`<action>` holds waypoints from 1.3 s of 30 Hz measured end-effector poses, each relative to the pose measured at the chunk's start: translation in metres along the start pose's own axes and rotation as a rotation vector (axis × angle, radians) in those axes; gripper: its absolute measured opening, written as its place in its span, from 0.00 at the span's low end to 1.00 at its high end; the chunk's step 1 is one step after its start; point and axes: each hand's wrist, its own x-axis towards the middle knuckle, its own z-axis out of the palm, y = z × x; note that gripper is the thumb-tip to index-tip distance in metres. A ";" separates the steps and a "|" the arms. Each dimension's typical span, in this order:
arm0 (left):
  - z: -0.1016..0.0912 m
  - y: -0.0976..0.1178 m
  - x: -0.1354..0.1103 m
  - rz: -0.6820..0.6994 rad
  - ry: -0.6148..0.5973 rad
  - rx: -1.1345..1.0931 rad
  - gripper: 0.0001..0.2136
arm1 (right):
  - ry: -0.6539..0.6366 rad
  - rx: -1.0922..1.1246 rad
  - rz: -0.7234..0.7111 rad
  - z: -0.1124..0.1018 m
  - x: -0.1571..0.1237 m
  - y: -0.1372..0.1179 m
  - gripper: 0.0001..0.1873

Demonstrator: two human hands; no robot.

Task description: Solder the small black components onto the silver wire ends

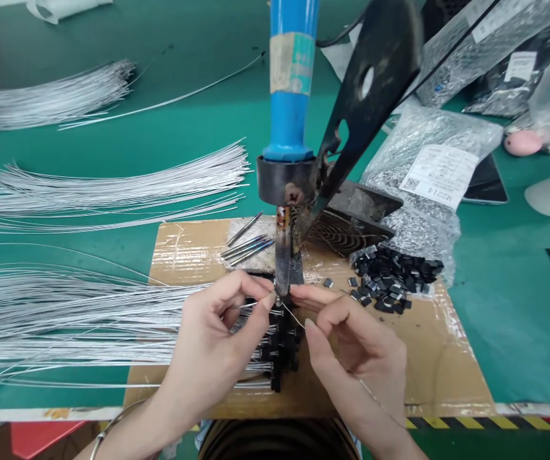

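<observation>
My left hand [217, 338] pinches a thin white wire with a small black part at its end, right under the tip of the soldering iron [283, 265]. My right hand [346, 338] pinches a thin strand of solder wire [296, 317] whose end meets the same tip. The iron has a blue handle [290, 83] and hangs downward in a black stand [351, 128]. Beneath my hands lies a row of finished wires with black ends [279, 348] on a taped cardboard pad [437, 358].
Bundles of white wires [87, 185] fan across the green table on the left. A pile of small black components [392, 275] lies on the pad beside silvery bags [428, 166]. Several metal tips [248, 246] lie behind the iron. Yellow-black tape marks the table's front edge.
</observation>
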 end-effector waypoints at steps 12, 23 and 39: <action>-0.002 0.001 -0.001 -0.007 -0.002 -0.026 0.06 | 0.006 0.012 -0.024 0.001 0.000 -0.003 0.12; 0.000 0.003 -0.001 -0.024 -0.002 -0.025 0.06 | 0.021 -0.005 -0.024 0.001 -0.001 -0.005 0.12; -0.002 -0.003 -0.004 0.040 0.030 0.035 0.06 | 0.040 -0.089 -0.065 0.002 -0.001 -0.005 0.12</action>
